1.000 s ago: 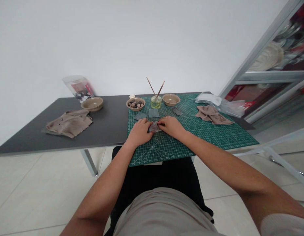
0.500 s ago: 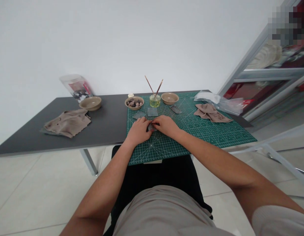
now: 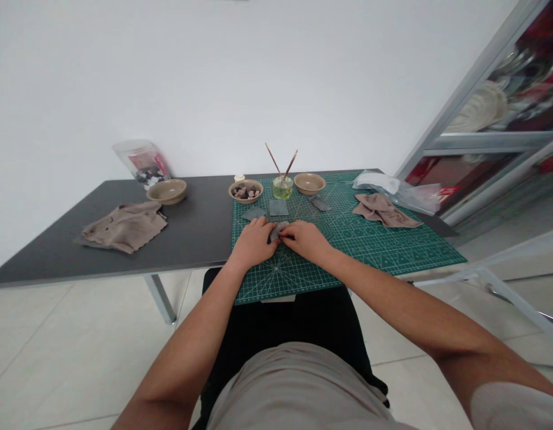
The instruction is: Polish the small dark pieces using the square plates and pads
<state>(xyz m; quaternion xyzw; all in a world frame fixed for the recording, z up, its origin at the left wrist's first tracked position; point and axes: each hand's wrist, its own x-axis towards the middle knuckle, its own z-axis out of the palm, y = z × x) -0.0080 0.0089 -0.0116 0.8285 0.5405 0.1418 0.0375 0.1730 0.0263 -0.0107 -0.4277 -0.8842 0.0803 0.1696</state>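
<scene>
Between my two hands, low over the green cutting mat [image 3: 312, 263], is a small grey piece [image 3: 279, 230], bent or curled; its material is too small to make out. My left hand [image 3: 255, 242] grips its left side with thumb and fingers. From the other side my right hand [image 3: 306, 239] pinches it, the fingertips close to the left thumb. Just beyond the hands lie a flat grey square [image 3: 279, 208], another grey piece [image 3: 254, 213] partly behind the left hand, and a darker grey piece [image 3: 320, 202] to the right.
At the back stand a bowl of dark and pinkish bits [image 3: 245, 191], a glass jar [image 3: 282, 188] with two brushes, and a tan bowl [image 3: 309, 183]. Brown cloth [image 3: 386, 210] and a plastic bag [image 3: 415, 192] lie right. Left are another cloth [image 3: 126, 226], bowl [image 3: 167, 191] and clear container [image 3: 142, 161].
My right fingers have shifted slightly down the near side of the grey piece, showing more of its top. The whole view has moved a little.
</scene>
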